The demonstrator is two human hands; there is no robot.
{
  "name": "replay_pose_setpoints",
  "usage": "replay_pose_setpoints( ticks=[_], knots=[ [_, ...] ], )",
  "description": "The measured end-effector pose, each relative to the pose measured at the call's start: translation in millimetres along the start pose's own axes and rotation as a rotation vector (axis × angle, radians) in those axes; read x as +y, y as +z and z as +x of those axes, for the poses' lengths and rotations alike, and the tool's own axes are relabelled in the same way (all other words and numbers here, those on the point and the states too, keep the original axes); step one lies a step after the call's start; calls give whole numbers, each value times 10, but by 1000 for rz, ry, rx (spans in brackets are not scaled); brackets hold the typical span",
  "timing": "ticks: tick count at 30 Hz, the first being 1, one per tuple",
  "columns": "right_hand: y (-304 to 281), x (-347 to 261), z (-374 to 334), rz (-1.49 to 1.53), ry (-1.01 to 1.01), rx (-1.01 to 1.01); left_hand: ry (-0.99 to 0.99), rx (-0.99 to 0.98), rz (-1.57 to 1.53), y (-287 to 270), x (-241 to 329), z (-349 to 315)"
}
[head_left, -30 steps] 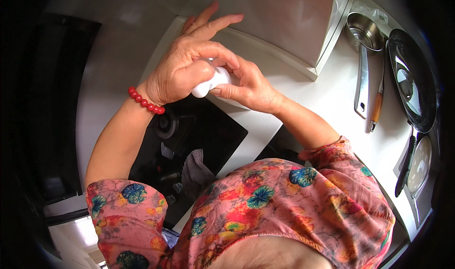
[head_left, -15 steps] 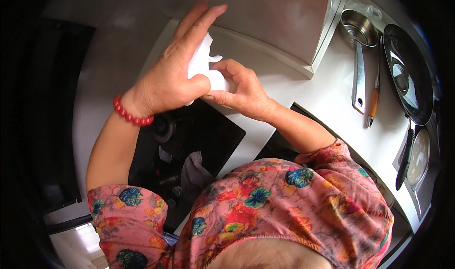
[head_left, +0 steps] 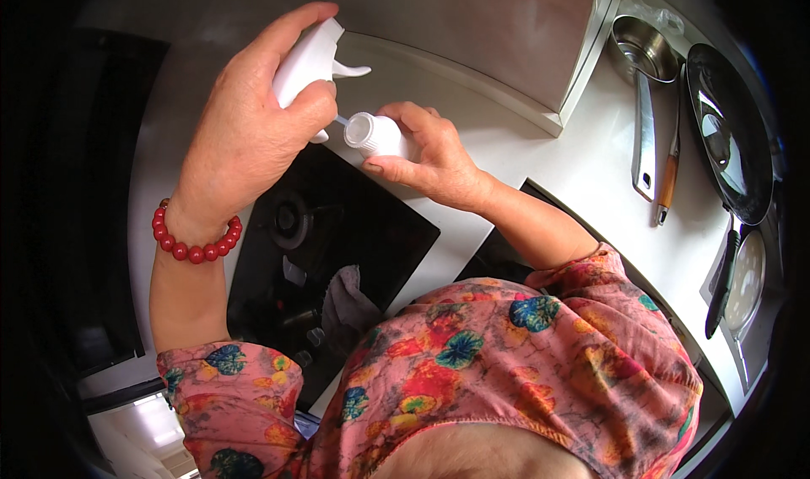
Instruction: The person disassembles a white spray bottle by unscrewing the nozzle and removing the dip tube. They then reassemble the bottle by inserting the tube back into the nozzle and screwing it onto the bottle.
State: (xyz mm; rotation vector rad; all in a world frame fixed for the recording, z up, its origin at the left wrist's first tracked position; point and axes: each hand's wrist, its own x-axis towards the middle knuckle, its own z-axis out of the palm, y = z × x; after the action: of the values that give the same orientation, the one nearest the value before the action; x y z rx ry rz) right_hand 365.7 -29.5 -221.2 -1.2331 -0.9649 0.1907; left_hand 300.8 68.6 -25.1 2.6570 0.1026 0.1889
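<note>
A white trigger spray head [head_left: 310, 61] is in my left hand [head_left: 240, 121], its thumb and fingers closed round it and the trigger lever sticking out to the right. My right hand [head_left: 443, 160] grips a white bottle [head_left: 385, 136], tilted so that its open, ridged neck faces up and left. A thin pale tube [head_left: 341, 120] spans the small gap between the spray head and the bottle mouth. My right fingers cover most of the bottle's body. Both hands are raised above the counter and the hob.
Below my hands lies a black hob [head_left: 371, 226] with a burner [head_left: 290, 219] and a grey cloth [head_left: 348, 300]. On the right counter [head_left: 574, 171] rest a steel saucepan [head_left: 643, 49], a wooden-handled utensil [head_left: 668, 180] and a black frying pan [head_left: 727, 133]. A wall corner [head_left: 553, 125] juts in behind.
My left hand has moved left, lifting the spray head away from the bottle. The bottle's open neck and the tube now show. My right hand has stayed nearly still.
</note>
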Motion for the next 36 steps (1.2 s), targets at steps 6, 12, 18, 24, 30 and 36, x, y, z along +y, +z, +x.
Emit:
replay_pose_setpoints(
  ticks=[6,12,18,24,30,36],
  knots=[
    [-9,-20,-38,-75,-38,22,-127,-7,-175,-45,25,-65],
    [-4,-20,-48,-58,-15,20,-121,3,-297,-37,-3,-98],
    [-53,-154,-31,-161,-85,20,-113,15,-282,-82,-23,-150],
    [8,-206,74,-36,-136,40,-37,36,-376,-67,-27,-214],
    [39,-194,31,272,69,-20,85,91,-283,-26,-223,-196],
    [-56,-220,44,408,97,-105,-8,57,-420,49,-225,-255]
  ],
)
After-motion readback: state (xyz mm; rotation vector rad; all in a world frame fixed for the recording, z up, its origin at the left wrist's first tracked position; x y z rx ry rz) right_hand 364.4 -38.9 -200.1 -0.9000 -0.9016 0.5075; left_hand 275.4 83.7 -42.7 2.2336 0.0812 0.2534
